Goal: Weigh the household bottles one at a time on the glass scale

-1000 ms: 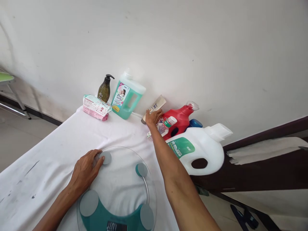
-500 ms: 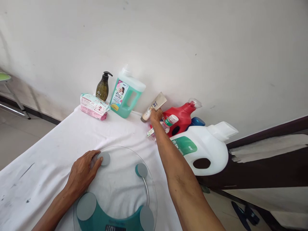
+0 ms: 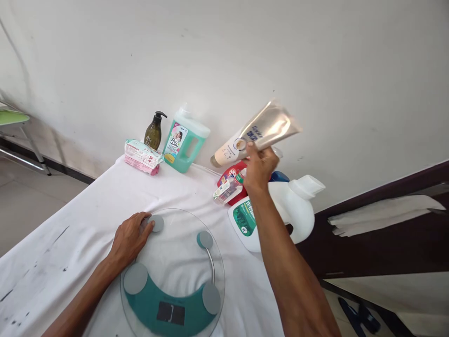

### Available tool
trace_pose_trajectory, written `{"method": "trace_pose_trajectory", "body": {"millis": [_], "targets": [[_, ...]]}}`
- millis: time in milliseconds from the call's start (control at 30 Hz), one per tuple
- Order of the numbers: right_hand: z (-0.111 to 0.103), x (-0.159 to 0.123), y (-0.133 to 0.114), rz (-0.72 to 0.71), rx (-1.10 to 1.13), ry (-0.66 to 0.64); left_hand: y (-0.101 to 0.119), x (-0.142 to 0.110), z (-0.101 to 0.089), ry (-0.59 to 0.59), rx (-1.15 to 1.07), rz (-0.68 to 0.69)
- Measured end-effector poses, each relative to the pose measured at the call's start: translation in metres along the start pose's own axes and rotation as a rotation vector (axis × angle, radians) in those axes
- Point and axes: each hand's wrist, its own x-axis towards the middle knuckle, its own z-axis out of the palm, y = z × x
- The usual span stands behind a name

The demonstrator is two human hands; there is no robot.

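My right hand (image 3: 260,166) is closed on a shiny beige squeeze tube (image 3: 257,133) and holds it slanted above the bottles, cap end down to the left. Below it lie a red jug (image 3: 239,194) and a small clear bottle (image 3: 228,189), both partly covered by the hand and arm. A white jug with a green label (image 3: 301,215) lies on its side beneath my right forearm. My left hand (image 3: 132,236) grips the left edge of a round glass bathroom scale (image 3: 175,302), thumb on a grey pad. The scale's dark display shows faint marks.
On the white-clothed table (image 3: 91,224), a wipes pack (image 3: 143,157), dark pump bottle (image 3: 153,133) and green jug (image 3: 184,145) stand near the wall. Behind the red jug shows a blue cap (image 3: 279,176). A green-topped stool (image 3: 14,117) stands left; shoes (image 3: 358,316) lie on the floor at right.
My right hand has lifted the tube from beside the red jug, up and to the right toward me. The view has shifted slightly. My left hand stays at the scale's edge.
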Motion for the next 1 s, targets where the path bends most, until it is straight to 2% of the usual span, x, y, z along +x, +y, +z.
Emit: {"method": "trace_pose_trajectory", "body": {"millis": [33, 100, 200, 300, 367, 433, 567, 767, 867, 1000], "targets": [[-0.015, -0.014, -0.017, 0.01, 0.048, -0.016, 0.0, 0.0, -0.001, -0.006, 0.012, 0.003], [-0.044, -0.051, -0.048, 0.119, 0.191, -0.079, 0.001, -0.001, -0.002, -0.018, 0.04, 0.004], [-0.073, -0.122, -0.076, 0.29, 0.245, -0.197, 0.004, -0.001, -0.004, -0.036, 0.084, -0.009], [-0.082, -0.185, -0.084, 0.394, 0.222, -0.36, 0.008, -0.002, -0.008, -0.054, 0.12, -0.028], [-0.079, -0.212, -0.085, 0.413, 0.203, -0.433, 0.01, -0.002, -0.01, -0.063, 0.13, -0.032], [-0.073, -0.228, -0.087, 0.391, 0.169, -0.474, 0.011, -0.003, -0.012, -0.068, 0.132, -0.028], [-0.065, -0.24, -0.09, 0.28, 0.097, -0.486, 0.011, -0.002, -0.012, -0.071, 0.14, -0.012], [-0.075, -0.261, -0.078, 0.285, 0.208, -0.468, 0.008, -0.001, -0.01, -0.049, 0.143, 0.014], [-0.088, -0.28, -0.058, 0.279, 0.243, -0.35, 0.007, -0.001, -0.009, -0.042, 0.135, 0.016], [-0.105, -0.301, -0.023, 0.345, 0.034, -0.049, 0.008, -0.001, -0.007, -0.037, 0.135, 0.022]]}}
